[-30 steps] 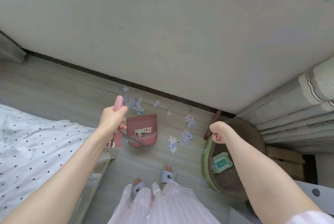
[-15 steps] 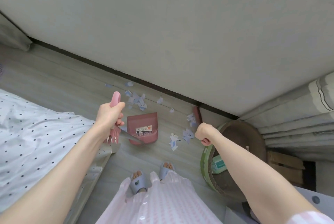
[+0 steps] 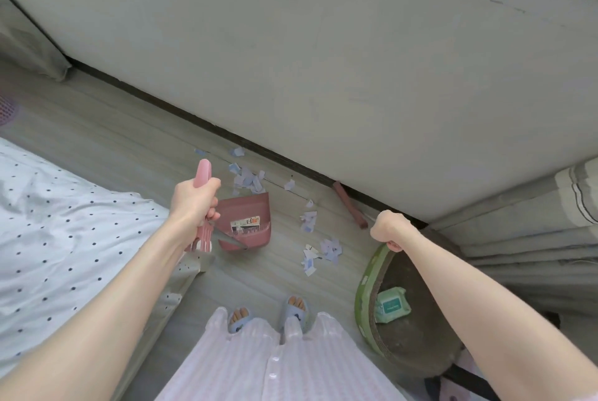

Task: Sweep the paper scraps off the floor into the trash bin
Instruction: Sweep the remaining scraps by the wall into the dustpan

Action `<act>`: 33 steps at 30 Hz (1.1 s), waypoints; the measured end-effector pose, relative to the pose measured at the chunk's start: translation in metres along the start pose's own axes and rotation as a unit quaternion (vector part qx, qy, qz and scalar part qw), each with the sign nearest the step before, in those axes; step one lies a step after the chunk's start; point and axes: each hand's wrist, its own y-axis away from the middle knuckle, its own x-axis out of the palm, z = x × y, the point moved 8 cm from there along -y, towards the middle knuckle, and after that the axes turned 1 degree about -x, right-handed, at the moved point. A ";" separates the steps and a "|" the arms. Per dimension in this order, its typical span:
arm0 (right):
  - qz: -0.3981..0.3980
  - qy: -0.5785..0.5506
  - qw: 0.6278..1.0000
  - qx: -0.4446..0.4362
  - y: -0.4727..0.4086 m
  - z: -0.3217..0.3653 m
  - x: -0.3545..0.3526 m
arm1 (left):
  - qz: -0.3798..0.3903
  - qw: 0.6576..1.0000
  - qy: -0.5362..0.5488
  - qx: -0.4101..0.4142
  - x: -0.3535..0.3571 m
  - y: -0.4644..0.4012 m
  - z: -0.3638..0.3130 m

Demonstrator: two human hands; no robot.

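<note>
While standing over floor | L hand (image 3: 194,203) fist-grips pink dustpan (image 3: 247,225) handle | R hand (image 3: 390,232) fisted, likely on broom (image 3: 349,204) | scraps (image 3: 318,250) at 12–1 o'clock from feet | bin (image 3: 372,290) at 3 | step: gathering; next: sweep scraps w/ broom into pan.

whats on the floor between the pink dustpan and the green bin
In the head view, loose paper scraps lie scattered on bare floor between the dustpan and the green bin; nothing else.

Lay scattered on the floor (image 3: 106,154) near the far wall (image 3: 323,60): paper scraps (image 3: 247,178), with the dustpan (image 3: 247,229) just nearer. Stood right of these: the trash bin (image 3: 367,290). Lay left: the bed (image 3: 48,222).
</note>
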 end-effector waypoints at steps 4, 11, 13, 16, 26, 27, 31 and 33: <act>0.049 0.037 0.998 -0.008 0.008 0.012 0.033 | -0.025 0.999 0.021 -0.005 -0.014 -0.004 0.015; 0.024 0.019 0.998 -0.060 0.017 0.032 0.025 | -0.090 0.993 0.080 -0.009 -0.029 -0.001 0.007; 0.006 0.044 0.996 -0.079 0.021 0.045 0.016 | -0.118 0.987 0.107 -0.014 -0.038 -0.001 0.003; -0.028 0.092 0.989 -0.109 0.025 0.071 -0.003 | -0.156 0.978 0.137 -0.012 -0.056 -0.003 -0.002; -0.010 0.026 0.987 -0.158 0.019 0.200 -0.037 | -0.228 0.953 0.201 0.006 -0.143 -0.058 -0.020; -0.007 0.001 0.987 -0.161 0.015 0.214 -0.035 | -0.234 0.952 0.198 0.008 -0.152 -0.067 -0.021; 0.037 -0.112 0.979 -0.169 0.006 0.278 -0.027 | -0.246 0.951 0.188 0.007 -0.185 -0.107 -0.028; 0.070 -0.176 0.968 -0.166 -0.001 0.320 -0.020 | -0.249 0.952 0.178 0.007 -0.206 -0.134 -0.036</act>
